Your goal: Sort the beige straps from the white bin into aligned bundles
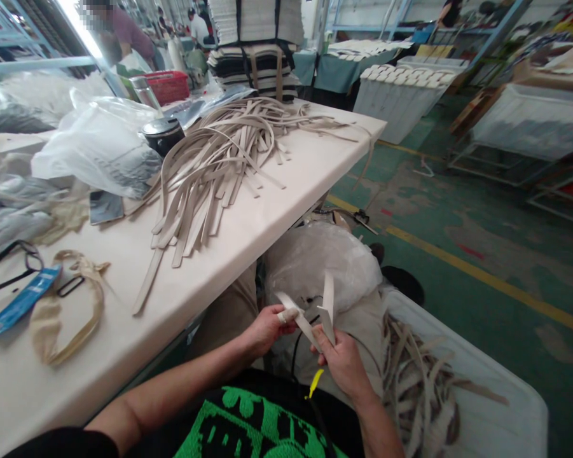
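Note:
Over my lap, my left hand (pixel 273 327) pinches a pale beige strip (pixel 306 327), with a light wrap round one finger. Close on its right, my right hand (pixel 339 356) is closed on beige strip ends (pixel 329 299), which stand up between thumb and fingers. The strip from my left hand runs down to the fingertips of my right. A big heap of similar strips (pixel 238 146) lies on the table (pixel 248 229). More strips (pixel 420 381) sit in a white bin at my right side.
A clear plastic bag (pixel 324 254) lies past my hands. The white bin's rim (pixel 496 362) is at the right. On the table are plastic bags (pixel 95 140), a dark lidded cup (pixel 163 132), a phone (pixel 105 207) and a blue packet (pixel 21 302). A person (pixel 128 32) stands far left.

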Available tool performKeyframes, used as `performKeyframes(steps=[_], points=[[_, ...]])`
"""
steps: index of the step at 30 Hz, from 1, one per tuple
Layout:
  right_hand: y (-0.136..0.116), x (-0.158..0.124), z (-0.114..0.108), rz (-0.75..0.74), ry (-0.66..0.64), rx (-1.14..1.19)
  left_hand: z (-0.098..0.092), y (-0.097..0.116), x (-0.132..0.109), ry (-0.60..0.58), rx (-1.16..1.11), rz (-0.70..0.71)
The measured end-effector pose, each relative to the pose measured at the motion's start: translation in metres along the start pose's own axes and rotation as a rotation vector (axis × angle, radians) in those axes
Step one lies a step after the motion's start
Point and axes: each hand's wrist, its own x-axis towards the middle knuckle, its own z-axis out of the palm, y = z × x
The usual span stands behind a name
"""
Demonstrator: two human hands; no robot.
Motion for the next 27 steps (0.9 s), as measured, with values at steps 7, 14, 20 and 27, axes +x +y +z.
performKeyframes(steps=[7, 14, 20, 27], points=[[0.002, 0.006, 0.0, -0.055, 0.122, 0.022, 0.003, -0.001, -0.004, -0.081, 0.082, -0.021], [0.008, 0.011, 0.002, -0.297, -0.06, 0.067, -0.005, -0.002, -0.014, -0.325, 0.121, -0.257], [0.01, 0.015, 0.003, -0.366, -0.144, 0.07, -0.011, -0.009, -0.013, -0.411, 0.162, -0.316], [0.006, 0.006, 0.001, -0.217, 0.035, 0.37, -0.005, -0.022, -0.006, -0.406, -0.029, -0.437]])
